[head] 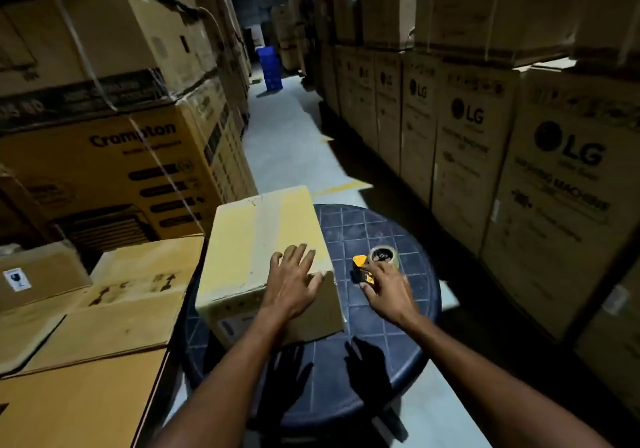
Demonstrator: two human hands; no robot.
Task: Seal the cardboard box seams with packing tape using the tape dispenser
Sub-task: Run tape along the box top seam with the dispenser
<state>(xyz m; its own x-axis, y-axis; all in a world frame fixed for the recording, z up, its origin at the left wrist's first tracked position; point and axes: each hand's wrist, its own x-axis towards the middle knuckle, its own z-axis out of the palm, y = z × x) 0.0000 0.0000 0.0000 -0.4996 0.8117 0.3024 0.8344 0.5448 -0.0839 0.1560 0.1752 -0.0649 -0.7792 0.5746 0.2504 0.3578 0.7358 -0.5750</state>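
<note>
A closed cardboard box (pixel 249 239) lies on a round dark blue table (pixel 374 229), a strip of tape running along its top seam. My left hand (pixel 292 283) rests flat on the box's near right corner, fingers spread. To the right of the box, a yellow and black tape dispenser (pixel 367 265) with a tape roll stands on the table. My right hand (pixel 389 290) lies over the dispenser's near end, fingers touching it; how firmly they hold it is hidden.
Flattened cartons (pixel 114 305) lie stacked at the left, touching the table. Tall stacks of large cartons (pixel 485 142) wall both sides of a narrow grey aisle (pixel 287 142). Blue crates (pixel 269 66) stand far down the aisle.
</note>
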